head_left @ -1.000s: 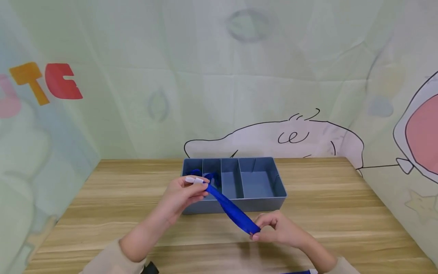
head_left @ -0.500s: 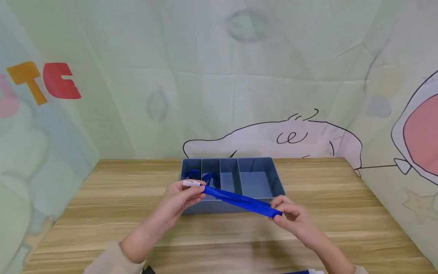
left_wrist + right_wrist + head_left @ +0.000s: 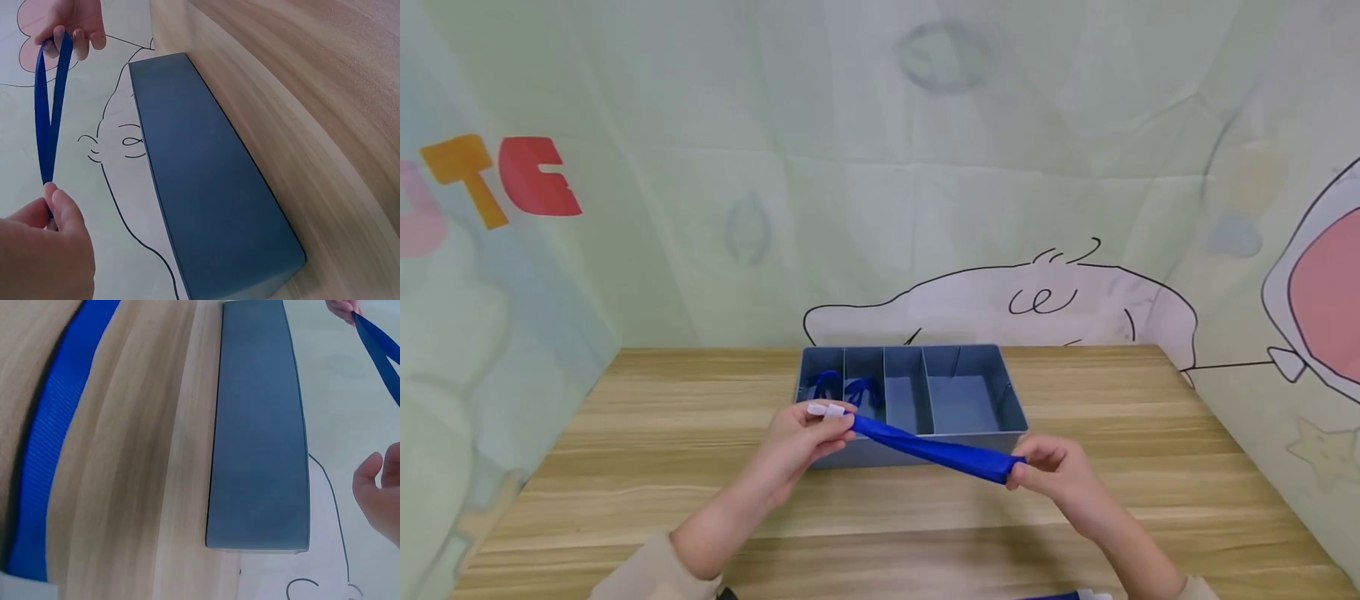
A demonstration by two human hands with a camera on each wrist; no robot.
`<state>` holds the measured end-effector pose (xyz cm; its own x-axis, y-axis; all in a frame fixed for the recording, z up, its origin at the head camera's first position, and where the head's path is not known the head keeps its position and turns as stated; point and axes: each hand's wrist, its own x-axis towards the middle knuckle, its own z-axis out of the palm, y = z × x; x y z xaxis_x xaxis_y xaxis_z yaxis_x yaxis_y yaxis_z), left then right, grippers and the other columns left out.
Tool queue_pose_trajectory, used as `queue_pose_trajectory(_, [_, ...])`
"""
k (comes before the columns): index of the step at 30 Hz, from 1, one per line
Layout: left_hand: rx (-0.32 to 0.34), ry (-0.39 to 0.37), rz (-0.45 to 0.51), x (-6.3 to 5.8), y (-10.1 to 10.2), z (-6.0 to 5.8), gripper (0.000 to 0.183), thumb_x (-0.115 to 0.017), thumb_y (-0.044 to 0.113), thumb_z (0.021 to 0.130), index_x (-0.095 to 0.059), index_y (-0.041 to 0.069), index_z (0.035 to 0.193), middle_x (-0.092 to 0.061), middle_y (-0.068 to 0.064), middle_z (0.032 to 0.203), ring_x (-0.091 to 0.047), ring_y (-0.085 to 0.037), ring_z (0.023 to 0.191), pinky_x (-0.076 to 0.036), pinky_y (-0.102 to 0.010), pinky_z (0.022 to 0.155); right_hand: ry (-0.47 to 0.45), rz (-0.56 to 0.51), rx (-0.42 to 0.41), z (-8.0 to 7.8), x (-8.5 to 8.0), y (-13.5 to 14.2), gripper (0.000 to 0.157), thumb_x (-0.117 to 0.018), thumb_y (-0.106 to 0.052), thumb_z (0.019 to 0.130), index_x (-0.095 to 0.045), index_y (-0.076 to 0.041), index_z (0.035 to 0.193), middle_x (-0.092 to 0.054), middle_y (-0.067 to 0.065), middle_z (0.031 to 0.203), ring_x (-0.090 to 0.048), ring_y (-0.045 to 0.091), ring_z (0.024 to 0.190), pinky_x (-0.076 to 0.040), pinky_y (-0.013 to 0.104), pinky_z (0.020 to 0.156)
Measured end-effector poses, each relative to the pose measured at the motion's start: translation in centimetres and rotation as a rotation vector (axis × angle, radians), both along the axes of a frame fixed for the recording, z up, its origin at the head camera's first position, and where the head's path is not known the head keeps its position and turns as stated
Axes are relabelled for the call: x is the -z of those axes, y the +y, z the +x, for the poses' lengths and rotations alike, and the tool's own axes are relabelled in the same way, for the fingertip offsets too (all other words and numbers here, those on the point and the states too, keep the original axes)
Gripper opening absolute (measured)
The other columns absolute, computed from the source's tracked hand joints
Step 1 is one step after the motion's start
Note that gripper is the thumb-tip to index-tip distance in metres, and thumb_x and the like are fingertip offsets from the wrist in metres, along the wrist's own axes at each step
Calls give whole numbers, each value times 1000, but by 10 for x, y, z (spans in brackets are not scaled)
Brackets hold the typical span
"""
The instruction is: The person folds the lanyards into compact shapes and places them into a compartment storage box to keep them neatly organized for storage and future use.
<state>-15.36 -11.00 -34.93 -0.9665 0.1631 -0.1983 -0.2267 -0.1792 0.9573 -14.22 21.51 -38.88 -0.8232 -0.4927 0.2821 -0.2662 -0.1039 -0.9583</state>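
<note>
A looped blue lanyard [image 3: 936, 451] is stretched between both hands in the head view, in front of and above a grey-blue divided box [image 3: 880, 457]. My left hand [image 3: 808, 440] pinches it near a white clip [image 3: 827, 409]. At the far end, my right hand [image 3: 1063, 477] holds the fold of the loop. Two separated strands of the lanyard [image 3: 41, 106] run between the hands in the left wrist view, hooked over the right fingers [image 3: 60, 34]. Blue straps sit in the box's two left compartments, one strap [image 3: 826, 383] in the first, another strap [image 3: 861, 390] in the second.
A second blue lanyard [image 3: 56, 437] with a white end lies on the wooden table [image 3: 625, 467] at the near edge. Behind the table hangs a printed cloth backdrop [image 3: 700, 208]. A small dark object [image 3: 727, 593] shows by the left sleeve.
My right hand has moved right and up with its end of the lanyard, which now lies flatter and more stretched. The left hand has barely shifted.
</note>
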Motion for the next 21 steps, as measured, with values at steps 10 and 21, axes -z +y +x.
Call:
queue_pose_trajectory(10, [-57,23,-25,1,0,0,29,-60,-1,88,-54,-16,113,-65,-3,86,-65,-6,70,-53,-18,69,6,31,-151,0,-4,-4,27,-45,-12,98,-55,-4,76,-57,1,110,-46,17,104,-42,29,77])
queue_pose_trajectory(21, [-110,43,-26,-1,-2,4,31,-61,-2,87,-55,-17,113,-67,-5,87,-66,-8,69,-53,-18,68,-62,-115,-84,-4,6,-1,30,-43,2,97,-68,-11,86,-62,-6,87,-54,7,79,-44,19,68])
